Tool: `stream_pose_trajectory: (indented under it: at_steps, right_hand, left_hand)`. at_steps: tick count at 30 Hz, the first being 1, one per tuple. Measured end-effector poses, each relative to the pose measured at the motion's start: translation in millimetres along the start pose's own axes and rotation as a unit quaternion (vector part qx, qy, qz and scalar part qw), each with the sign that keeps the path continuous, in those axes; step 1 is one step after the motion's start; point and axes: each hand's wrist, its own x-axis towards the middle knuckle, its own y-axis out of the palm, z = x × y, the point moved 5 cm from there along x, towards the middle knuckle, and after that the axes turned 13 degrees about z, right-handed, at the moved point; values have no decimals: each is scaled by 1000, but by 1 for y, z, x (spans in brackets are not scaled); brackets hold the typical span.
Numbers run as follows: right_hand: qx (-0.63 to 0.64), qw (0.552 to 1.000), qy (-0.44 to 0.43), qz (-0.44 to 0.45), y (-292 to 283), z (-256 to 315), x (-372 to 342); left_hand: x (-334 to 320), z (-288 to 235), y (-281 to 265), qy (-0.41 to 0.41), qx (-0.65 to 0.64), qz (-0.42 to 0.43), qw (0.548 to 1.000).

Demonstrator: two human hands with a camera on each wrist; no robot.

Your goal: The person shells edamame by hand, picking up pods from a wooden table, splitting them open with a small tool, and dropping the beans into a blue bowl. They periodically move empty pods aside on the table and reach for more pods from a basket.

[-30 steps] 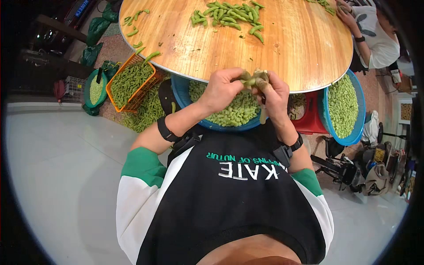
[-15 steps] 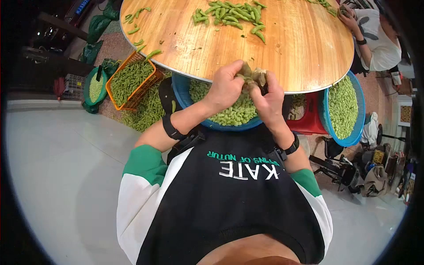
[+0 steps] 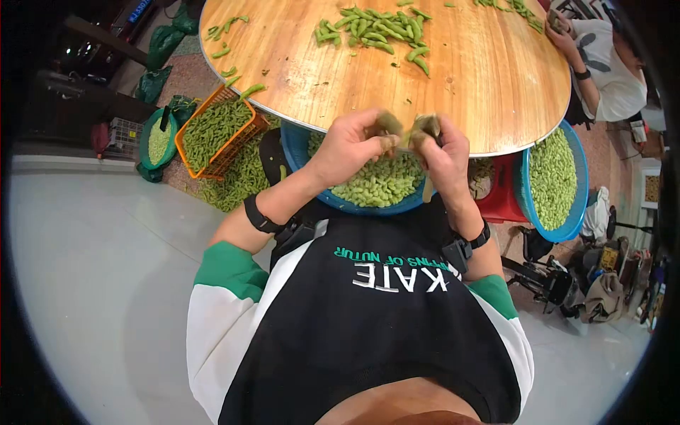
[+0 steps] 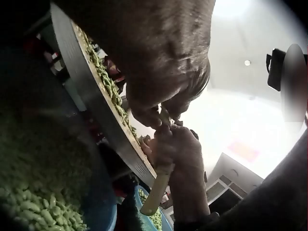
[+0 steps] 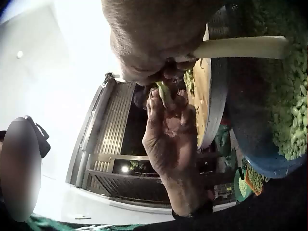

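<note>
Above the near edge of the round wooden table (image 3: 297,85), my two hands work close together over a blue basin (image 3: 297,156) of shelled green beans (image 3: 379,185). My left hand (image 3: 350,145) pinches a green soybean pod (image 5: 165,94) between thumb and fingers, and the right fingertips are right at it. Curled fingers of my right hand (image 3: 446,152) hold a tool with a flat cream handle (image 4: 156,195). The handle juts from the palm side toward my body; the tool's working end is hidden in the hand. Dark coverings show on the fingertips.
Unshelled pods (image 3: 382,30) are heaped on the table. On the left are an orange crate (image 3: 212,134) of pods, a loose pod pile (image 3: 241,177) and a green basin (image 3: 157,142). At right stand another blue basin (image 3: 556,177), a red stool (image 3: 499,188) and another person (image 3: 602,64).
My hands were together at the pod; now a gap shows between them, the right hand slightly lower. The cream handle, hidden half a second ago, shows again. The whole scene has shifted slightly.
</note>
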Motion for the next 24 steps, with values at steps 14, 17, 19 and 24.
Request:
stream_pose_trajectory:
  at_steps: [14, 17, 19, 24]
  right_hand:
    - [117, 993, 13, 15, -12, -12, 19]
    - [96, 995, 11, 8, -13, -18, 17]
    - [91, 996, -2, 2, -13, -17, 17]
    - [60, 998, -18, -19, -12, -13, 13]
  left_hand:
    - [44, -67, -159, -6, 638, -147, 756]
    - [106, -63, -168, 27, 634, -158, 756]
    - [137, -49, -187, -53, 664, -188, 722]
    - [148, -31, -197, -61, 698, -173, 693]
